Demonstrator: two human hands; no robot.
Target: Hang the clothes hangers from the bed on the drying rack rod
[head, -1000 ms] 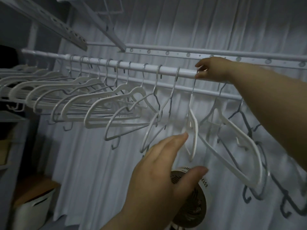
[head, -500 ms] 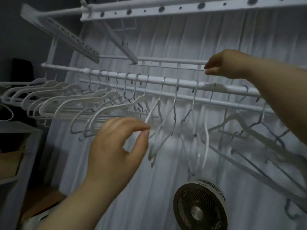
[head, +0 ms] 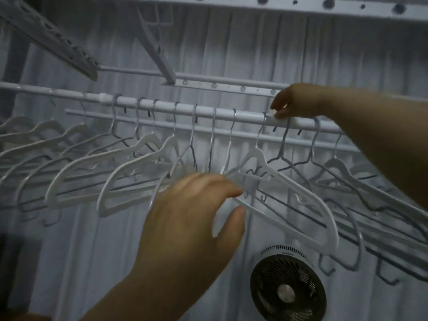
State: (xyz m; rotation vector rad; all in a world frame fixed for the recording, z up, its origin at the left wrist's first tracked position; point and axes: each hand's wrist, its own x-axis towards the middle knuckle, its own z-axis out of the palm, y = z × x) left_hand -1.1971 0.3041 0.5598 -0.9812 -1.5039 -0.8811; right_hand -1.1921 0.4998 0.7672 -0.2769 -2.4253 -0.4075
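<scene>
Since half a second ago, the left hand [head: 185, 218] has opened from a pinch and moved right. Its fingers and thumb are now spread either side of the lower edge of a white hanger [head: 301, 195], not yet closed on it. The right hand [head: 295, 101] has dropped back onto the rod [head: 208, 112]. Its fingertips are drawn together beside a hook [head: 264, 121], but blur hides whether they hold it. The hanger already hangs on the rod, next to the row of hangers [head: 76, 163]. This is probably spacing and steadying, not hanging.
</scene>
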